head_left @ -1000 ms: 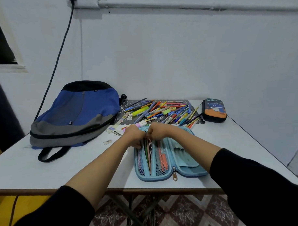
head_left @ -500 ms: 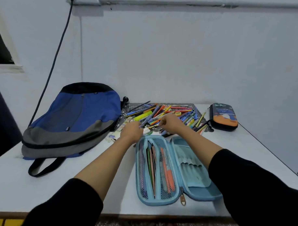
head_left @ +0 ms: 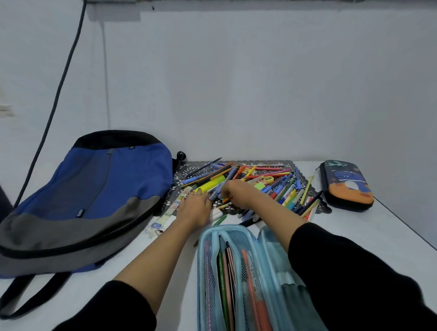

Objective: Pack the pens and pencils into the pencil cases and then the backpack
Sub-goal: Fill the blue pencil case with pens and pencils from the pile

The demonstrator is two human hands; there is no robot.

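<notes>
A soft blue-and-grey fabric backpack (head_left: 87,198) is seen flat at the left of the counter (head_left: 371,227), judged not yet packed. The near light-blue pencil case (head_left: 208,276), mesh-pocketed, is shown open and partly filled, and the rigid dark case (head_left: 345,186) at the far right is shut. Most slim, bright pens and pencils (head_left: 281,185) are heaped on a lacy black mat (head_left: 321,205), where a blue pen (head_left: 228,180) is pinched by the right hand (head_left: 238,193) and the left hand (head_left: 196,209) is laid flat, released.

The backpack (head_left: 100,186) is blue, grey and black; the open case (head_left: 200,263) light blue; the closed case (head_left: 345,187) black and orange.
</notes>
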